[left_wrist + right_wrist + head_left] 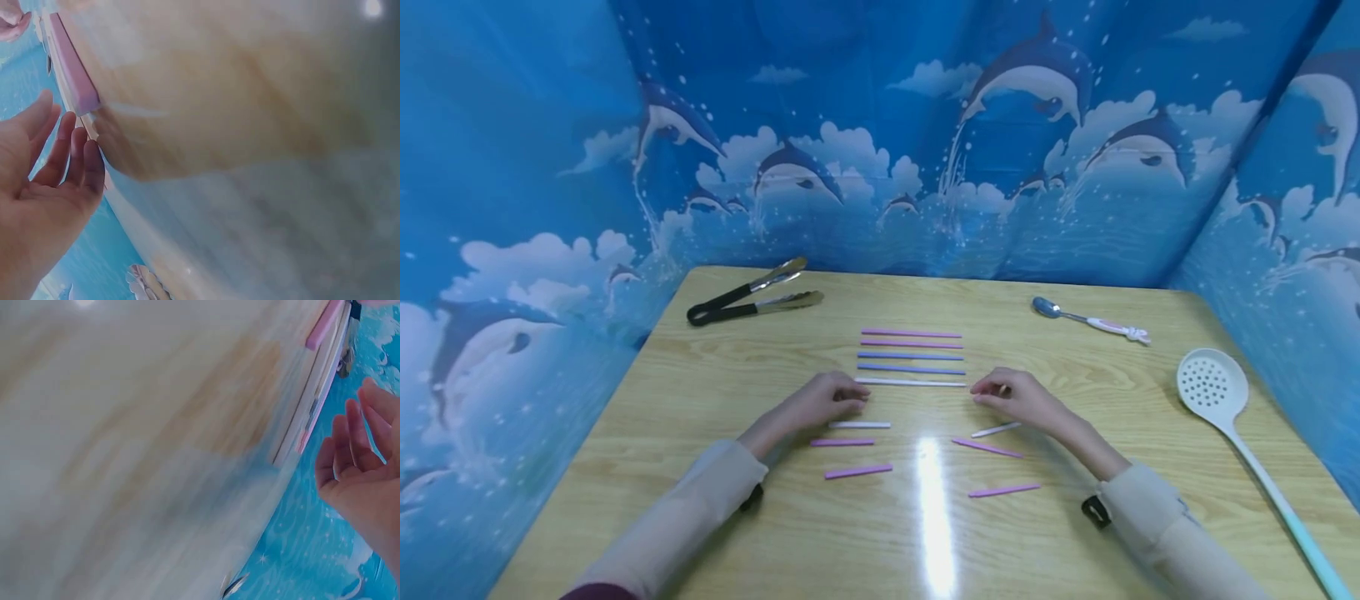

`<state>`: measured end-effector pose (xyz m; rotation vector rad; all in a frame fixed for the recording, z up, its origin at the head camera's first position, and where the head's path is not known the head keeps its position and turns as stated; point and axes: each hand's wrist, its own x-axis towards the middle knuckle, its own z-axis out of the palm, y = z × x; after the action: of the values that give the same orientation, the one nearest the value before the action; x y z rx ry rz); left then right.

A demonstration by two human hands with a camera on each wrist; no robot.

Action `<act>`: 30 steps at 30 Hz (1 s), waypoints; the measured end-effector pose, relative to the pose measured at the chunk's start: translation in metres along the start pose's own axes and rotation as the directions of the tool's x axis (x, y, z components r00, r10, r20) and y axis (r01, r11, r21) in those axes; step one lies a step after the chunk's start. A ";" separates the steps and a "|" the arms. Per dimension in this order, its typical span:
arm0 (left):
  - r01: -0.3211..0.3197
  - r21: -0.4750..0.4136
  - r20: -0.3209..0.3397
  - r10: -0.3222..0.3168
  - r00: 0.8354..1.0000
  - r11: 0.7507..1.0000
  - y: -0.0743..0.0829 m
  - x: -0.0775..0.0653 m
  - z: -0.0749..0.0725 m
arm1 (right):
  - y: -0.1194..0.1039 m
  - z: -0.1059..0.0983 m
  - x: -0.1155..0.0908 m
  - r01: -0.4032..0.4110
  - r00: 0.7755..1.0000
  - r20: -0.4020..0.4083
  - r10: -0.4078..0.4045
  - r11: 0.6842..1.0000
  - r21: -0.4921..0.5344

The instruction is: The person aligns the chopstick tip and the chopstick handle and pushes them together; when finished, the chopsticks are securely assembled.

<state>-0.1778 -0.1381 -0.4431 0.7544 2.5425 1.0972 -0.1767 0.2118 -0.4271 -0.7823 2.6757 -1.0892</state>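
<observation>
A column of long thin sticks lies crosswise mid-table: two pink sticks (912, 343), two blue sticks (912, 369) and, nearest me, a white stick (910, 382). My left hand (833, 396) is at that white stick's left end, fingers loosely bent. Across from it, my right hand (1015, 396) hovers by the right end. Both wrist views show relaxed fingers with nothing between them. Shorter pieces lie below: a white piece (859, 425) and two pink pieces (858, 472) on the left, another white piece (996, 430) and two pink ones (1004, 491) on the right.
Black-handled tongs (752, 293) lie spread at the back left. Toward the back right is a spoon (1090, 320) with a pale handle. A white skimmer (1213, 385) with a mint handle lies along the right edge. Dolphin-print curtains (880, 108) surround the wooden table (700, 383).
</observation>
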 end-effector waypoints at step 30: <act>-0.057 0.028 0.143 0.052 0.988 0.998 -0.002 -0.012 0.001 | 0.019 -0.005 -0.024 0.022 0.987 0.160 -0.021 1.000 -0.003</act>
<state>-0.1680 -0.1450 -0.4446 0.8825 2.4381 0.9837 -0.1656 0.2385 -0.4378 -0.8631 2.5429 -0.9801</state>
